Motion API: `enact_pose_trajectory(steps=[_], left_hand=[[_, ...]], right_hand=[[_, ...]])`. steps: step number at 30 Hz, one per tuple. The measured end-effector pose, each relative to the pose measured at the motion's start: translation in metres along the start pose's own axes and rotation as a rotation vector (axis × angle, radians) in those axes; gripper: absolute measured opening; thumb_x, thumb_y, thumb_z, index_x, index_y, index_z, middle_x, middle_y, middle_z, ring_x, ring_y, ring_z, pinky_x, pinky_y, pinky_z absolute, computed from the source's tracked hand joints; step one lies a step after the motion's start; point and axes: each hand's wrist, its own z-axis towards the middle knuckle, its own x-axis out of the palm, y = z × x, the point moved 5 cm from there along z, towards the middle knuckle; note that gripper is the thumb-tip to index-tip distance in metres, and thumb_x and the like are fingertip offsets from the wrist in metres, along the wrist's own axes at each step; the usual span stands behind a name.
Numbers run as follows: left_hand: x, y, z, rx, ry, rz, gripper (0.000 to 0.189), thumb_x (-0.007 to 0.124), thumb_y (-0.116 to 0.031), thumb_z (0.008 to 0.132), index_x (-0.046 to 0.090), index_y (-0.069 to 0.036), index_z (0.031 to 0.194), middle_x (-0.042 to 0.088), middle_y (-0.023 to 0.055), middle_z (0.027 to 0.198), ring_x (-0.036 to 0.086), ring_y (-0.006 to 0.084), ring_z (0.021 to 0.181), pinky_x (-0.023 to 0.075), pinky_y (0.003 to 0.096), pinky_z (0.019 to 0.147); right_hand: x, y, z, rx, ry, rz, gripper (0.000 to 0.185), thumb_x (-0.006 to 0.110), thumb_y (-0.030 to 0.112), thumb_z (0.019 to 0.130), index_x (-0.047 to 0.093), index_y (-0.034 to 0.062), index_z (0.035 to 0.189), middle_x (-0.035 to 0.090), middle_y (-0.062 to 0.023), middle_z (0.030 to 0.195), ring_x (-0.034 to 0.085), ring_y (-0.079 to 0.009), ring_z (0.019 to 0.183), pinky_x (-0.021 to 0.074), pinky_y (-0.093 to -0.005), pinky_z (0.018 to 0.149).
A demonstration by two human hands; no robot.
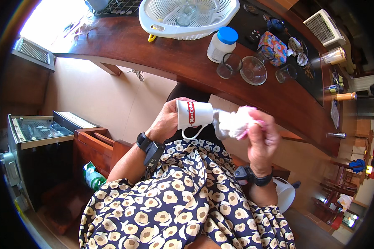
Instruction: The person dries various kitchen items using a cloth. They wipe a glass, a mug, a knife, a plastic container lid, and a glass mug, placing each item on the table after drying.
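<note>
My left hand (165,119) grips a white MacCoffee mug (198,112) by its far side and rim. The mug lies on its side in the air above my lap, its handle towards me and its base facing right. In my right hand (263,140) is a bunched white and pink cloth (237,123), pinched between thumb and fingers. The cloth's loose end hangs close to the mug's base; whether they touch, I cannot tell. The mug's inside is hidden from view.
Ahead, a dark wooden table (124,37) bears a white plastic basket (187,21) with glassware, a blue-lidded jar (222,45), a glass bowl (253,71), a drinking glass (229,67) and a colourful patterned box (271,48). A white bucket (285,194) stands at right.
</note>
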Motion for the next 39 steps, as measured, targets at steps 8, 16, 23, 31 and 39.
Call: enact_pose_trajectory(steps=[8, 16, 23, 31, 39], left_hand=[[0.013, -0.002, 0.002, 0.09, 0.143, -0.112, 0.032, 0.077, -0.012, 0.095, 0.065, 0.001, 0.121, 0.074, 0.0109, 0.109, 0.074, 0.0171, 0.094, 0.0625, 0.0318, 0.084], [0.009, 0.01, -0.006, -0.171, 0.061, -0.194, 0.033, 0.075, -0.014, 0.095, 0.067, 0.002, 0.122, 0.073, 0.0127, 0.11, 0.073, 0.0191, 0.095, 0.061, 0.0306, 0.083], [0.007, 0.015, -0.006, -0.228, 0.083, -0.15, 0.036, 0.072, -0.015, 0.099, 0.063, 0.0, 0.13, 0.072, 0.0111, 0.117, 0.072, 0.0192, 0.101, 0.0611, 0.0321, 0.086], [0.016, 0.012, -0.009, -0.177, 0.249, -0.002, 0.035, 0.074, -0.016, 0.097, 0.064, 0.0, 0.127, 0.071, 0.0085, 0.116, 0.072, 0.0152, 0.099, 0.0627, 0.031, 0.084], [0.018, -0.006, -0.01, 0.087, 0.198, 0.219, 0.031, 0.075, -0.013, 0.097, 0.065, 0.001, 0.123, 0.07, 0.0038, 0.112, 0.065, 0.0097, 0.101, 0.0567, 0.0283, 0.086]], right_hand=[[0.043, -0.03, 0.022, -0.175, 0.373, -0.401, 0.05, 0.07, 0.019, 0.1, 0.057, 0.0038, 0.145, 0.06, -0.0196, 0.14, 0.058, -0.0304, 0.131, 0.0445, -0.0394, 0.11], [0.047, -0.075, 0.021, 0.057, 0.281, -0.322, 0.042, 0.068, 0.02, 0.102, 0.06, 0.0022, 0.139, 0.066, -0.0178, 0.127, 0.065, -0.0282, 0.121, 0.0501, -0.038, 0.105], [0.048, -0.066, 0.023, 0.056, 0.296, -0.223, 0.025, 0.07, 0.011, 0.099, 0.072, 0.0088, 0.123, 0.072, -0.0128, 0.117, 0.067, -0.0308, 0.116, 0.0527, -0.0404, 0.099], [0.056, -0.059, 0.03, 0.132, 0.347, -0.43, 0.023, 0.062, 0.015, 0.103, 0.07, 0.0084, 0.124, 0.074, -0.0164, 0.115, 0.072, -0.0342, 0.107, 0.056, -0.0393, 0.091], [0.069, -0.046, 0.026, -0.211, 0.449, -0.458, 0.025, 0.066, 0.012, 0.099, 0.071, 0.012, 0.124, 0.075, -0.0145, 0.11, 0.069, -0.0346, 0.107, 0.054, -0.0404, 0.094]])
